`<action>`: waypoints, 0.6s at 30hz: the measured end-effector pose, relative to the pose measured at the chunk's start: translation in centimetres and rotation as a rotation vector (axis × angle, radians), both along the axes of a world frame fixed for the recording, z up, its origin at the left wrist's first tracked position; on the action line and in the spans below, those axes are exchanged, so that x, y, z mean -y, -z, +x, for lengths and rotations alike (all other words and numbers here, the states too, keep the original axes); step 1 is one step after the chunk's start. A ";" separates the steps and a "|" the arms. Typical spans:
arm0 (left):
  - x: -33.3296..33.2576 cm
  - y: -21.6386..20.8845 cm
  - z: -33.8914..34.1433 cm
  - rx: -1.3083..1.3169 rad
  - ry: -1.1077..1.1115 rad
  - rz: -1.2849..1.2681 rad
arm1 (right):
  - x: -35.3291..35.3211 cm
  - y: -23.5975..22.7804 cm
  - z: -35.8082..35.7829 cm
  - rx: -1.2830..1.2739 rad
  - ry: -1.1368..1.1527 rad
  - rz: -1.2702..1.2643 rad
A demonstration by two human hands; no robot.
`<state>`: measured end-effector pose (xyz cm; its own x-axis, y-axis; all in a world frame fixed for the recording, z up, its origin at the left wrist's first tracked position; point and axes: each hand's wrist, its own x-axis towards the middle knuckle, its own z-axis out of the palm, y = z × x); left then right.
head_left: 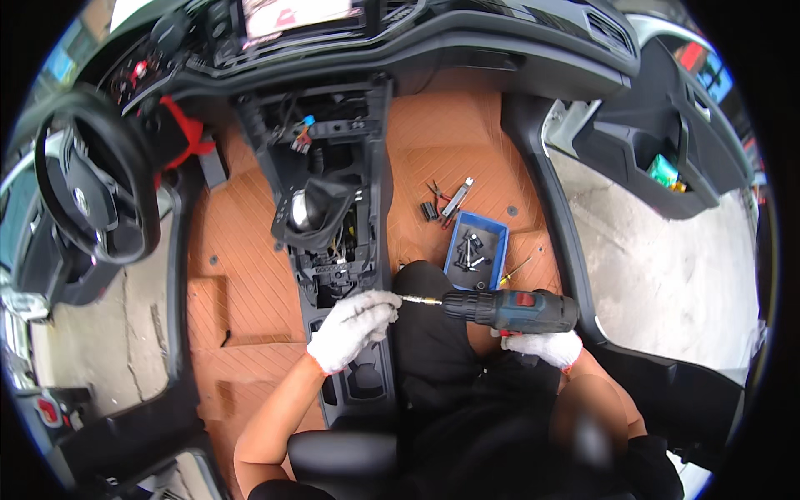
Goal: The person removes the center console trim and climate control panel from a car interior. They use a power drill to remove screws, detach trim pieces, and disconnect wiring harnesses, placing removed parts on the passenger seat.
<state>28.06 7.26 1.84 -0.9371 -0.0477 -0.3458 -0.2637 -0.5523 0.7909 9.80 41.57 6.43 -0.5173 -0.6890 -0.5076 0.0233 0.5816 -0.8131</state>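
Note:
My right hand [546, 346], in a white glove, grips the handle of a dark blue and black cordless drill [533, 311]. The drill lies level above my lap, its chuck toward the left. A long slim driver bit [422, 300] sticks out of the chuck. At the bit's far end, the fingers of my gloved left hand [354, 329] are drawn together on its tip; whether a small screw is also between them is hidden. Just below my left hand is the stripped centre console [333, 242] of a car, with its gear lever [306, 210] and bare wiring.
On the brown floor mat [446, 121] stands a blue tray [505, 242] of screws and small parts. Beside it lie red-handled pliers [448, 218], a silver tool [458, 196] and a yellow-handled screwdriver [515, 272]. The steering wheel [137, 142] is at left; an open door [667, 133] at right.

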 end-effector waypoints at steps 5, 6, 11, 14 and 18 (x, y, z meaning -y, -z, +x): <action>-1.2 4.8 1.6 -0.139 -0.138 0.276 | 2.6 -3.3 3.1 -0.042 0.015 -0.044; -1.7 5.4 1.6 -0.173 -0.117 0.346 | 2.6 -3.0 3.3 -0.058 0.027 -0.070; -1.5 6.7 1.0 -0.167 -0.117 0.388 | 3.9 -3.9 4.2 0.019 0.132 -0.060; -1.2 6.6 1.0 -0.153 -0.158 0.343 | 4.8 -4.9 4.3 0.018 0.127 -0.049; -2.4 9.1 0.7 -0.077 -0.270 0.774 | 4.7 -4.1 2.0 -0.694 -0.520 0.107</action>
<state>28.78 9.65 -7.25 -0.9500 -0.0496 -0.3083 -0.0041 -0.9853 0.1710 11.75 36.83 10.51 -0.3666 -0.8902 -0.2705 -0.7465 0.4550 -0.4856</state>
